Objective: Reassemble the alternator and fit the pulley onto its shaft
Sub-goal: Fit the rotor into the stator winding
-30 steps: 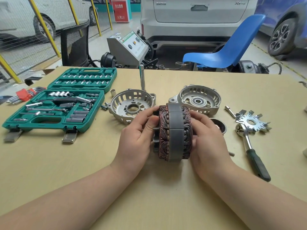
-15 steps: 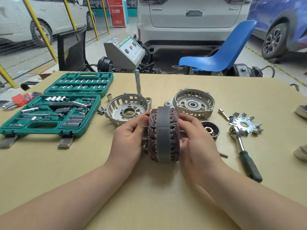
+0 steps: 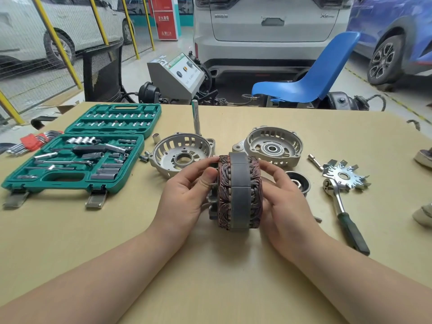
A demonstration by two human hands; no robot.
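Both hands are on the stator (image 3: 239, 191) at the middle of the tan worktop (image 3: 93, 230), standing it on edge so its grey steel band faces the camera with copper windings bulging either side; the left hand (image 3: 187, 199) curls its fingers and thumb round the left face, thumb up by the top edge, and a grey metal piece juts out on that side, partly hidden by the palm; the right hand (image 3: 284, 204) cups the right face, fingers bent over the windings, so the stator is clamped between the two; just behind the left hand lies one housing half (image 3: 181, 153), open side up, with a ring of slots and a bare centre bore; to its right, behind the stator, the other housing half (image 3: 272, 145) lies open side up too, a bearing seated in its middle; the pulley (image 3: 300, 182) sits on the worktop just beyond the right hand's fingers, partly hidden by them; further right a fan plate (image 3: 344, 175) with bent blades touches the head of a ratchet wrench (image 3: 343, 209), whose dark green handle points toward the near edge; on the left a green socket case (image 3: 77, 150) lies open, sockets and bits in their slots; a chrome extension bar (image 3: 196, 118) stands upright behind the housing halves.
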